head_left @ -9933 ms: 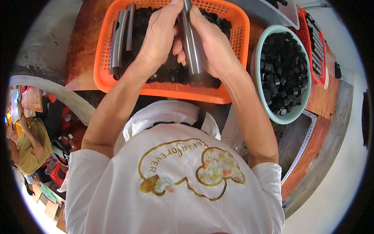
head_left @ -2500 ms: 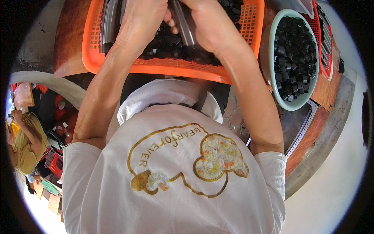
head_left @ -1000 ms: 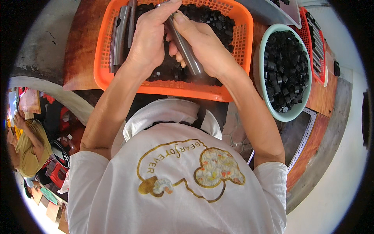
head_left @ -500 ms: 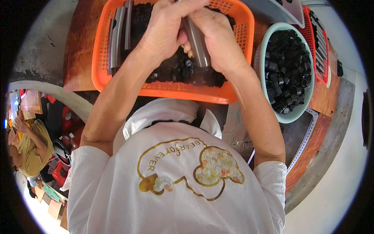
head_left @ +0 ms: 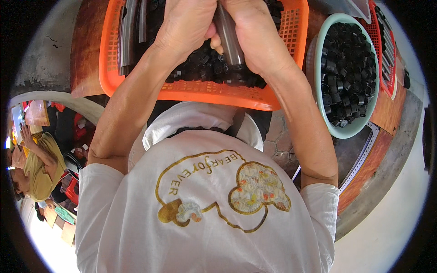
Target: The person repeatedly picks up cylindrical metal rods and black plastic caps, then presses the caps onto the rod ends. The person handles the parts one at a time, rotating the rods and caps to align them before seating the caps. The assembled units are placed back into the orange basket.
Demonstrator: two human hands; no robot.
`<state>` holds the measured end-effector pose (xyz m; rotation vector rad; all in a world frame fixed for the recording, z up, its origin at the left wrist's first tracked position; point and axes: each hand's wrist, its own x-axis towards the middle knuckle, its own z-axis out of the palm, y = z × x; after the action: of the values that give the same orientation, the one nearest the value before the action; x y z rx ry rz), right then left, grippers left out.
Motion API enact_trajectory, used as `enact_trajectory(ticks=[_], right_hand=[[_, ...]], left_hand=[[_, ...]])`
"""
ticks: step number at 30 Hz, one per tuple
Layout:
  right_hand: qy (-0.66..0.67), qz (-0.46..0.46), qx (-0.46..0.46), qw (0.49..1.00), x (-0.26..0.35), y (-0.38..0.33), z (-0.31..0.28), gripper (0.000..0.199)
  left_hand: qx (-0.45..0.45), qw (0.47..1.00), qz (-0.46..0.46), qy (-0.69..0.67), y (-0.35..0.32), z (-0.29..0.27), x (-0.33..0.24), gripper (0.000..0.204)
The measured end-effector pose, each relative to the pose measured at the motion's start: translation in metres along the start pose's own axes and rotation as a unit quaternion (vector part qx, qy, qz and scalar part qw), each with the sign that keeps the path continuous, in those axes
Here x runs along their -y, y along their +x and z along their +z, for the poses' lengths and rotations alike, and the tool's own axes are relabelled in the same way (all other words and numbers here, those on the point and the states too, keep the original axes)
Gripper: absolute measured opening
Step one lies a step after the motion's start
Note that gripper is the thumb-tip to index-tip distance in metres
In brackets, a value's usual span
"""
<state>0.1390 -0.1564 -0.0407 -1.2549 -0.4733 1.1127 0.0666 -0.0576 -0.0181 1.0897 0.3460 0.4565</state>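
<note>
A dark grey, glossy tube (head_left: 230, 38) slants over the orange basket (head_left: 218, 96), its lower end pointing toward me. My right hand (head_left: 257, 34) is closed around it, with fingertips curling out on the tube's left side. Close against the tube's upper part is my left hand (head_left: 186, 25), also closed; its fingers run past the top edge, so what they grip is hidden. Many small black ring-like caps (head_left: 205, 63) fill the basket beneath both hands. Several more grey tubes (head_left: 128, 38) lie along the basket's left side.
To the right, a pale green basin (head_left: 321, 93) holds many black caps (head_left: 343, 75). Beyond it, a red basket (head_left: 389, 86) contains tubes. The wooden table (head_left: 86, 59) carries the orange basket. Another person in a yellow top (head_left: 45, 157) is at the far left.
Both hands sit slightly higher in the picture, with more of the fingers cut off by the top edge. The basket and basin have shifted with the view. The tube remains in my grip.
</note>
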Motion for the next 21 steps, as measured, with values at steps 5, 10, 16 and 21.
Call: enact_trajectory(ticks=[5,10,16,21], right_hand=[[0.012,0.007,0.013,1.0,-0.001,0.001,0.003,0.058],[-0.033,-0.008,0.007,0.999,0.005,0.002,0.003,0.051],[-0.072,-0.037,-0.04,0.996,0.016,-0.002,0.002,0.059],[-0.087,-0.014,-0.015,0.996,0.022,-0.004,0.003,0.061]], left_hand=[[-0.066,0.997,-0.023,0.023,0.002,-0.002,0.007,0.019],[0.009,0.991,-0.071,-0.112,0.012,-0.005,0.009,0.052],[0.032,0.992,-0.103,-0.068,0.01,-0.009,0.008,0.072],[0.0,0.997,-0.058,-0.053,0.006,-0.002,0.011,0.067]])
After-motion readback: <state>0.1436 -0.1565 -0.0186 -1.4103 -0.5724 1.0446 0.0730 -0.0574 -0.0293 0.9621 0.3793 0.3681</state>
